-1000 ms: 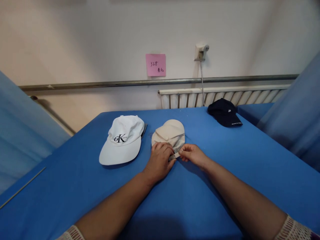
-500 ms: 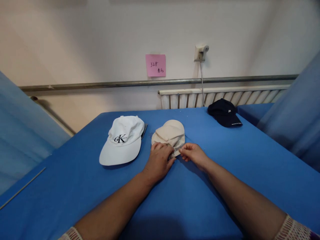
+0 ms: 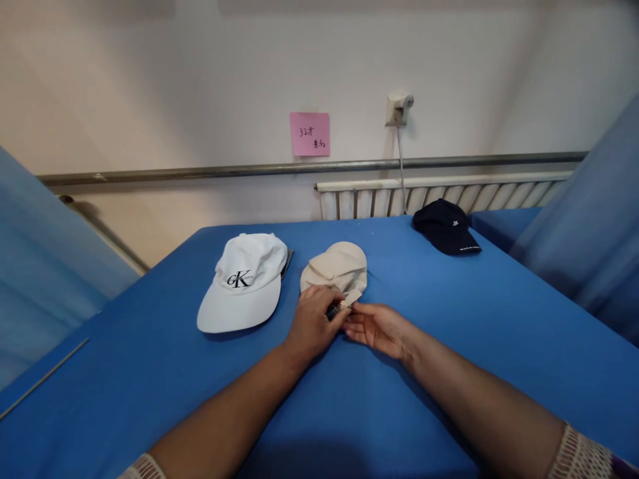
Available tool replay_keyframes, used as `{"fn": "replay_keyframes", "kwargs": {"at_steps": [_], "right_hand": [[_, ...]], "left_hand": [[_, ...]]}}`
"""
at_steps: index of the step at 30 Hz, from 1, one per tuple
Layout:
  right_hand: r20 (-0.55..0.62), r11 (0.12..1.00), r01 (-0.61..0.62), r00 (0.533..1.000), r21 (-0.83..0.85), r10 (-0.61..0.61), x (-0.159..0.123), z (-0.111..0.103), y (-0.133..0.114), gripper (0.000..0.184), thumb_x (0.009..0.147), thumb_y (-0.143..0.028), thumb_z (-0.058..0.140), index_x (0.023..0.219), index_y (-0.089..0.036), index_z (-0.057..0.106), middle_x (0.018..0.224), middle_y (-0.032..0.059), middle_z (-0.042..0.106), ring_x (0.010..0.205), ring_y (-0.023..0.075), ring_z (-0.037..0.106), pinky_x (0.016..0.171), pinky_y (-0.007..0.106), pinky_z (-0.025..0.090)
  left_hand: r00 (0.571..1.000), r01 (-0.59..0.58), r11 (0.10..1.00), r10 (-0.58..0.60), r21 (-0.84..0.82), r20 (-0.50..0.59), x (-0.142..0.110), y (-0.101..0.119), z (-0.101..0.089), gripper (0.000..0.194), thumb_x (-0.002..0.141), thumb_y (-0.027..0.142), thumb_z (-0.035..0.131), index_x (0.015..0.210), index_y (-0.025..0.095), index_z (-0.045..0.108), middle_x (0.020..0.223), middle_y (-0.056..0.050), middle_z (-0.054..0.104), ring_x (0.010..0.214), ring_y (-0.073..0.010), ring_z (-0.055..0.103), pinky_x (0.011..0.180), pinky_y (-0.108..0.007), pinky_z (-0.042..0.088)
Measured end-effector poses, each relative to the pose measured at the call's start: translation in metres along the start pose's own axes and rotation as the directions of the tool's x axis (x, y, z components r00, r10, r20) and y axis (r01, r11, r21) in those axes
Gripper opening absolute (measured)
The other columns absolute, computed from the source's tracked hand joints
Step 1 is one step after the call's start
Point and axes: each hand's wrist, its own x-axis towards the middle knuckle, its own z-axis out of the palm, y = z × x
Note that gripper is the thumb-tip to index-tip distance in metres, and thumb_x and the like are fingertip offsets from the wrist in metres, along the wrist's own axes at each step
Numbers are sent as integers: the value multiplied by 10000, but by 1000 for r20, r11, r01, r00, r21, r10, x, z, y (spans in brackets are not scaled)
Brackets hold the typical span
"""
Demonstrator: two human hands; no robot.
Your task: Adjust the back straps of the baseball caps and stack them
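A beige baseball cap [image 3: 333,266] lies in the middle of the blue-covered table, its back strap side towards me. My left hand [image 3: 317,319] is closed on the near edge of this cap, thumb below and fingers above. By the left thumb a small metallic buckle [image 3: 342,305] shows at the strap. My right hand [image 3: 377,329] is turned partly palm up just right of the buckle, with its fingers stretched out. Its fingertips reach the strap area beside the left thumb; whether they touch the strap is hard to make out.
A white cap [image 3: 244,283] with black lettering lies to the left, and a dark navy cap [image 3: 446,226] at the back right. Behind the blue table [image 3: 319,412] are a radiator [image 3: 449,189] and a metal rail [image 3: 224,171]. Blue curtains [image 3: 44,253] hang at both sides.
My right hand has let go of its pinch on the strap end, moved slightly down and turned palm up with fingers extended. My left hand stays on the cap.
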Motion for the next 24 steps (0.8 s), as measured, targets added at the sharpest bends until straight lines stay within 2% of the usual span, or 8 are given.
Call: {"fn": "replay_keyframes", "kwargs": {"at_steps": [3,8,12,15,24], "right_hand": [[-49,984,168,985,59,-166,5,1,5,176,700,-181,775,837,-179,664,782,15,693,683,116,635,709,254,501],[-93,940,339,935,-41,-342,6,1,4,271,619,-219,830,838,-182,676,805,1,683,700,109,606,705,248,466],[-27,922,375,925,-96,-379,1,5,1,300,612,-259,842,845,-190,666,861,11,685,778,131,614,766,277,463],[7,906,399,916,-142,-402,-2,8,0,330,599,-277,856,848,-189,659,835,7,680,756,121,602,763,276,451],[-111,875,402,889,-269,-443,5,9,7,404,534,-345,884,787,-169,622,752,9,671,667,120,579,673,270,431]], "left_hand": [[1000,28,999,-28,-25,-5,-1,0,6,137,830,293,659,932,206,628,884,-33,653,900,-214,565,851,-376,427],[997,0,996,-7,-84,-75,0,-3,12,187,804,309,706,927,206,609,1005,-46,663,1047,-232,551,940,-397,411],[996,29,995,-37,-93,-82,0,-6,13,208,779,296,730,910,204,598,1003,-50,662,1052,-240,553,938,-402,419],[995,49,994,-57,-93,-81,-1,-7,14,191,774,260,724,903,204,594,1011,-48,666,1045,-238,561,936,-406,421],[997,73,997,-74,-26,-15,-3,-4,19,143,774,229,689,891,204,609,1018,-48,665,1051,-246,553,935,-417,410]]}}
